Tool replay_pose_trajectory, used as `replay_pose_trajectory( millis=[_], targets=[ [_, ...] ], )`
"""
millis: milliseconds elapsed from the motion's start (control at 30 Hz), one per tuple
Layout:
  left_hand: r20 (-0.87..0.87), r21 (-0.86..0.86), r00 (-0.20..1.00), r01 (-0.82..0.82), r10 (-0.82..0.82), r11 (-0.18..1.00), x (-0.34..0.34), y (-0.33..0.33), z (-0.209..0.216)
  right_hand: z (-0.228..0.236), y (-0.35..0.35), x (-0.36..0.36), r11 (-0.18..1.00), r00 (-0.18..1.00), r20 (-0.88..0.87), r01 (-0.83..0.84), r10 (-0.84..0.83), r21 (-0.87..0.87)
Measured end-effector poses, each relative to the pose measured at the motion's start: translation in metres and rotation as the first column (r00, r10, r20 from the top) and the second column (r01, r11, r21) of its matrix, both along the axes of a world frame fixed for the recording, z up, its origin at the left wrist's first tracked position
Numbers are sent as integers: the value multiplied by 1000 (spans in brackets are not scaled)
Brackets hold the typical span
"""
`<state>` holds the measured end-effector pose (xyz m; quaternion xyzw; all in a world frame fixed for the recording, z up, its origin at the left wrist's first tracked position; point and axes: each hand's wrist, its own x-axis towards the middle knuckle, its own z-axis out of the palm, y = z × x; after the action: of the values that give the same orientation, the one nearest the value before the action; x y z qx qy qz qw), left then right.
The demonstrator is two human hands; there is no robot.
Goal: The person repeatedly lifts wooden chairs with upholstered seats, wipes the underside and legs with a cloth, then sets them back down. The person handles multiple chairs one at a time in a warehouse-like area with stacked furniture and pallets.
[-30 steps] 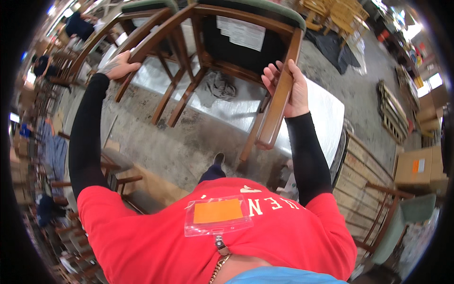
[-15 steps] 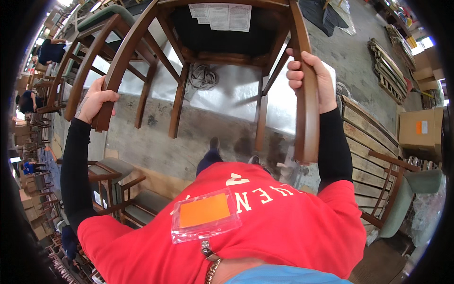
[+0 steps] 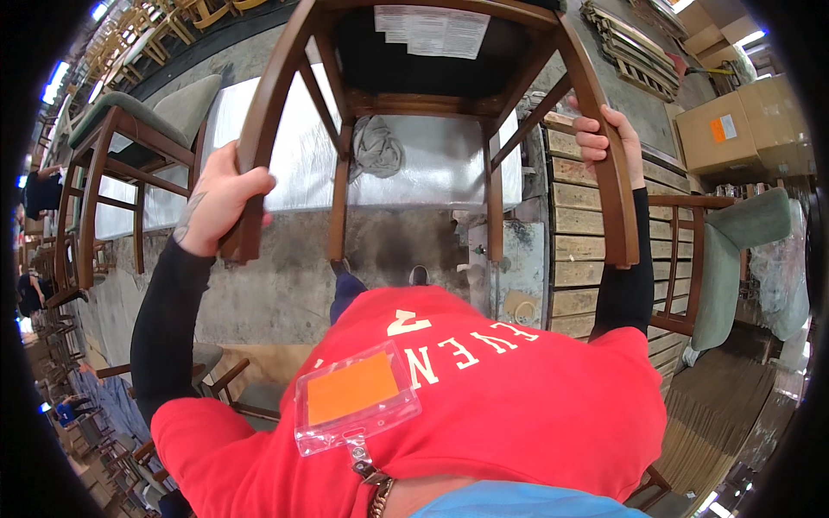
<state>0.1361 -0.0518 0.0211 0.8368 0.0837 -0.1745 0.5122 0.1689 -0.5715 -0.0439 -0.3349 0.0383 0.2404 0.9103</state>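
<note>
A dark brown wooden chair (image 3: 420, 104) is tilted in front of me, its black underside facing me with white paper labels (image 3: 432, 31) on it. My left hand (image 3: 216, 194) is closed round its left near leg, close to the leg's end. On the other side, my right hand (image 3: 615, 138) wraps the right near leg, fingers on the inner side. Beyond the chair lies a low surface covered in shiny silvery wrap (image 3: 436, 168). A crumpled grey cloth (image 3: 377, 147) rests on that wrap, seen between the chair's legs.
A grey-green upholstered chair (image 3: 121, 142) stands to the left. On the right are a slatted wooden pallet (image 3: 587, 233), another green chair (image 3: 721, 285), a cardboard box (image 3: 717, 125) and stacked cardboard sheets (image 3: 712, 414). Several chairs and people are along the left edge.
My view has turned to the right, bringing the pallet behind the right leg. The held chair has turned along, and the left-hand chair now stands apart from it. Both hands keep their grip.
</note>
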Motion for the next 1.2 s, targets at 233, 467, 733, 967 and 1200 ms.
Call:
replay_pose_trajectory(
  millis=[233,467,733,967,1200],
  targets=[
    [49,-79,998,32,-28,996,8,-48,-1,-1,-45,16,993,999,-12,-30,31,115],
    [30,-138,999,-11,16,990,5,-40,-19,-43,-26,23,998,987,159,12,-22,60],
    [-123,-725,988,-27,-91,688,-88,63,-85,-247,86,-70,830,851,-144,433,-505,-351],
    [164,-296,887,-374,433,879,-187,273,-60,-315,344,-157,128,691,-247,-443,679,-887],
    [478,-391,579,-533,660,751,-185,456,-3,-236,527,-84,505,834,75,-258,547,-823]
  ],
)
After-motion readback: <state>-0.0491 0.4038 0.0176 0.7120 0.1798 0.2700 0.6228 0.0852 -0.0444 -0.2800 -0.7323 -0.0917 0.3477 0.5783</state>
